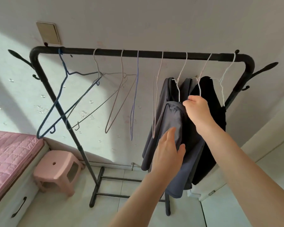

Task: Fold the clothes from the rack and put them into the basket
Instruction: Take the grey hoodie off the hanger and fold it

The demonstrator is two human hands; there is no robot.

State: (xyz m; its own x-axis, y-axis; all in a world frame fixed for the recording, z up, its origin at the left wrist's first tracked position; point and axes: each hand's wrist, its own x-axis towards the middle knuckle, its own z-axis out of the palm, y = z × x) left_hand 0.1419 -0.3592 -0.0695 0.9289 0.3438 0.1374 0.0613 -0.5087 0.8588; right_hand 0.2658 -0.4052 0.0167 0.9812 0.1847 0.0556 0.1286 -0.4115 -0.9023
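Taking the next garment off the black metal clothes rack [138, 53].

From the left: a pink quilted bed [10, 154], a pink plastic stool [56, 171], then bare wire hangers [115, 99] on the rack's left half, likely already emptied. On the right half hang a grey-blue garment [167, 115] and, right of it, a black garment [210, 128]. The left hand [167, 149] holds the grey cloth's near edge, thumb closing on it, probably to steady it. The right hand [197, 110] pinches a white wire hanger [179, 89], seemingly to lift it free; which hanger is hard to tell. No basket is in view.
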